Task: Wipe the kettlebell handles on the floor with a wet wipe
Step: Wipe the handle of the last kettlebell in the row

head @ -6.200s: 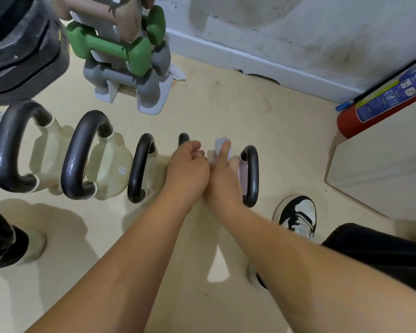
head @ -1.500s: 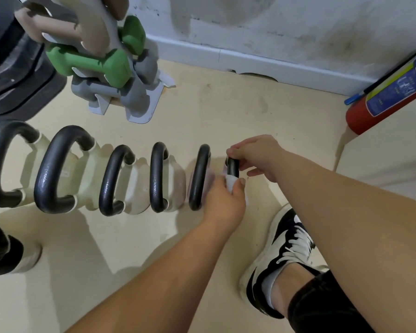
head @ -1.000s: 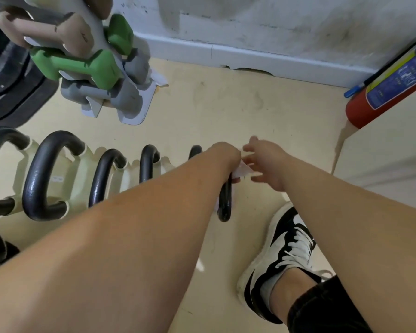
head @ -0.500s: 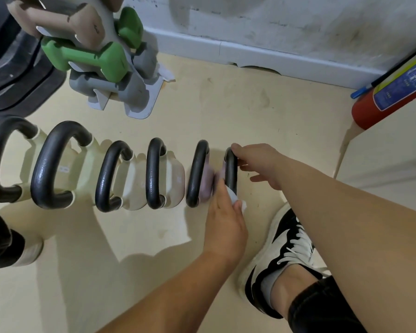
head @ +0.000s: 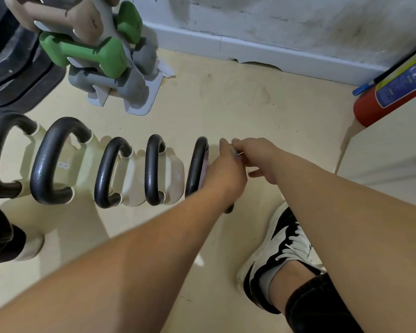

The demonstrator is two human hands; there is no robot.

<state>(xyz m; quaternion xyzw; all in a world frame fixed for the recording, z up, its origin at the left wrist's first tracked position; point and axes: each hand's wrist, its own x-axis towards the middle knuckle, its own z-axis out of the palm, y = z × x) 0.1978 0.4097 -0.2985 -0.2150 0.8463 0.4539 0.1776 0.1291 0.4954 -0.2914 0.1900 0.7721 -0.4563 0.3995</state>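
Head view. A row of kettlebells (head: 154,171) stands on the floor (head: 250,104), running out to the left of my hands, black handles upward. Each handle loop has its long axis pointing away from me toward the wall (head: 298,20). The rightmost handle (head: 229,209) is almost wholly hidden under my left hand (head: 226,174); only its near end shows below the wrist. My left hand is curled over that handle (I cannot tell how firmly it grips). The wet wipe (head: 234,151) shows as a small pale scrap between the two hands, at the far end of the handle. My right hand (head: 257,157) meets it there, thumb and forefinger pinched on the wipe, the other fingers loosely spread. Beyond the row stands a dumbbell rack (head: 111,68); near my right forearm is my shoe (head: 281,248); far right, a fire extinguisher (head: 382,92).
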